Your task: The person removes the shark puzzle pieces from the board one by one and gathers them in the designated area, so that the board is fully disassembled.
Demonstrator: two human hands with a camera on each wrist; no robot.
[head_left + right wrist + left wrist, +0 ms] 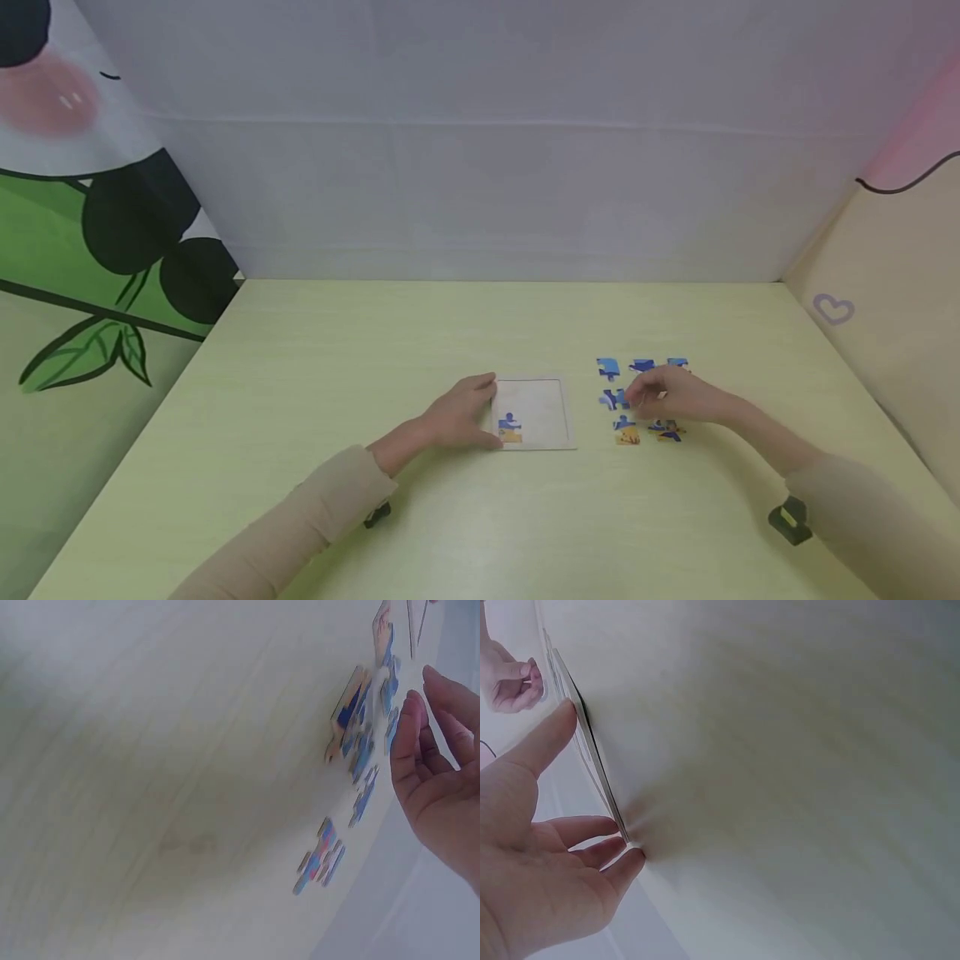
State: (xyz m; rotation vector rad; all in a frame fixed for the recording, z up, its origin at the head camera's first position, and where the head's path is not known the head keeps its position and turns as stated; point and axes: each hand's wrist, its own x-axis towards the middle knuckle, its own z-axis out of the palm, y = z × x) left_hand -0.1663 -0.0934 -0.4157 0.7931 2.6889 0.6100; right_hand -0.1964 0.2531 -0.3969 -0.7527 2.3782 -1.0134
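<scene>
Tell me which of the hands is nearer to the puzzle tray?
Left. The left hand touches the left edge of the puzzle tray; the right hand is apart, to its right, over the loose puzzle pieces.

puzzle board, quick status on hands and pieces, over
Left hand open, fingers steadying puzzle board; one piece seated. Right hand over loose pieces, grip unclear. Nothing blocking.

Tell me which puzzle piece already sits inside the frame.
The blue-and-yellow piece at the puzzle frame's near-left corner, beside the left hand; the others lie loose, right of it.
</scene>
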